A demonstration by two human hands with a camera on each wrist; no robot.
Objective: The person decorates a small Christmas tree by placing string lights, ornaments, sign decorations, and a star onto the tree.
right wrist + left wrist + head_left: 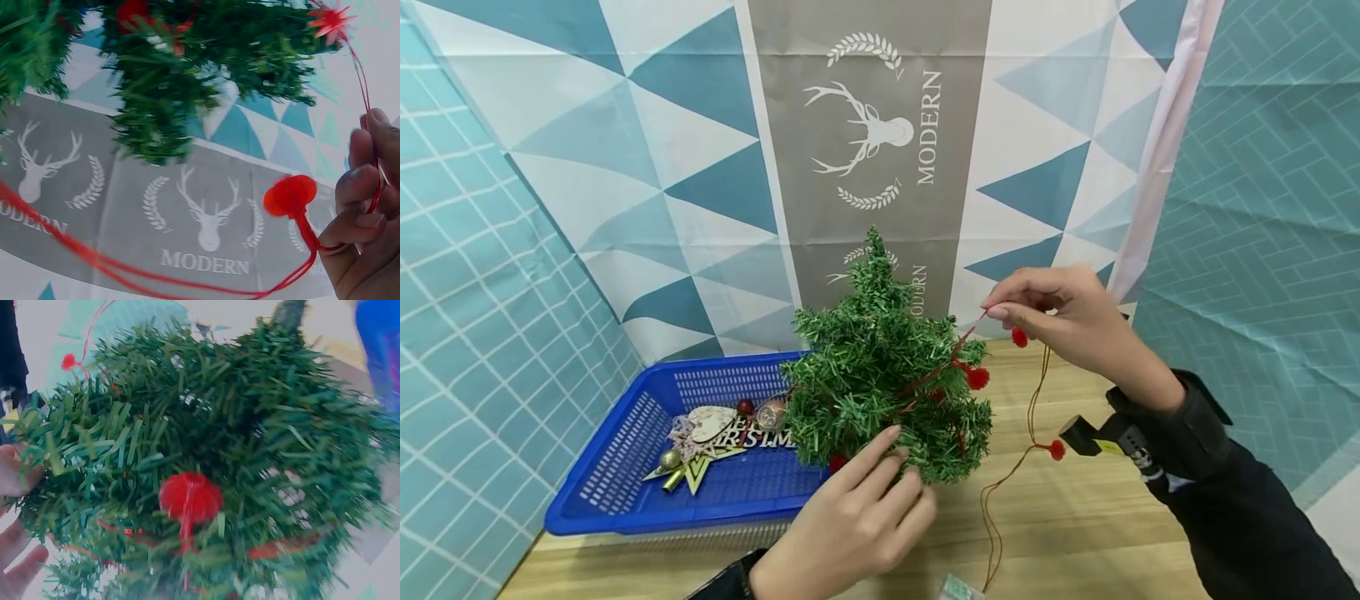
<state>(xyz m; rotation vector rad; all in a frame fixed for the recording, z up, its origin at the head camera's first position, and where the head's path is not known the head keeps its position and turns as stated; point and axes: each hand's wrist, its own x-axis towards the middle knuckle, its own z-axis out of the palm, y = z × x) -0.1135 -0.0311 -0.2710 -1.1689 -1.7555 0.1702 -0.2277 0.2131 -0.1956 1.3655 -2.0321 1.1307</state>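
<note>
A small green artificial Christmas tree (880,375) stands in the middle of the head view. Red light-string wire runs across its branches, with a red ornament (190,499) on the near side. My right hand (1060,321) pinches the red wire (359,72) between thumb and fingertips, to the right of the tree. A red bauble (289,196) hangs on the string by that hand. The loose wire drops to the table with another red ornament (1057,450). My left hand (865,508) touches the front lower branches, fingers loosely bent and index finger extended.
Left of and behind the tree sits a blue plastic basket (617,525), holding a gold star (700,471), a white heart (711,423), lettering and small baubles. A small box (961,587) lies at the wooden table's (1097,533) front edge. Printed curtains (685,167) hang behind.
</note>
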